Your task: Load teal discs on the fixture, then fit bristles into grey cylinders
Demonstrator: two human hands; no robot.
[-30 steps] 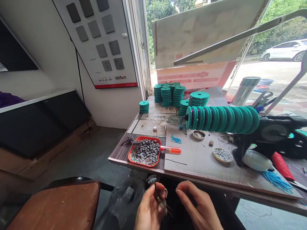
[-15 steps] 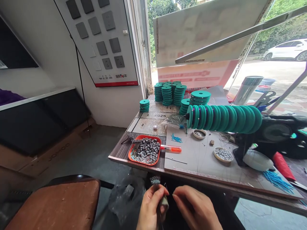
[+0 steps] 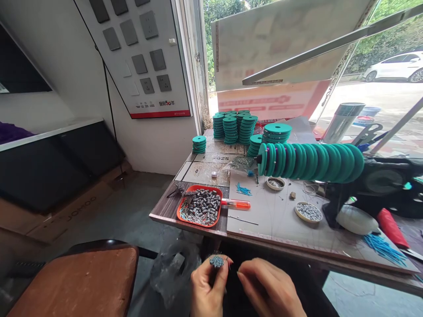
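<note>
In the head view, my left hand (image 3: 208,286) is closed around a bundle of thin pieces with small grey-blue tips (image 3: 217,262). The tips face up, clustered above my thumb. A fine strand or wire shows beside the thumb; its kind is too small to tell. To the right, my right hand (image 3: 269,284) is closed with thumb and fingertips pinched together. Whatever lies between those fingertips, if anything, I cannot make out. Both hands are below the table's front edge, slightly apart. Nearest on the table is an orange tray (image 3: 179,215) of dark grey cylinders and small beads.
Green spools are stacked at the back (image 3: 230,130), with more in a row on a machine shaft (image 3: 310,163). Round dishes of small pieces (image 3: 308,212), an orange pen-like tool (image 3: 238,204) and blue strips (image 3: 385,250) lie on the table. A brown chair (image 3: 76,281) stands left.
My left hand has turned the bundle so its tips face the camera, and a pale olive part below is now hidden. My right hand stays in nearly the same place, still pinched.
</note>
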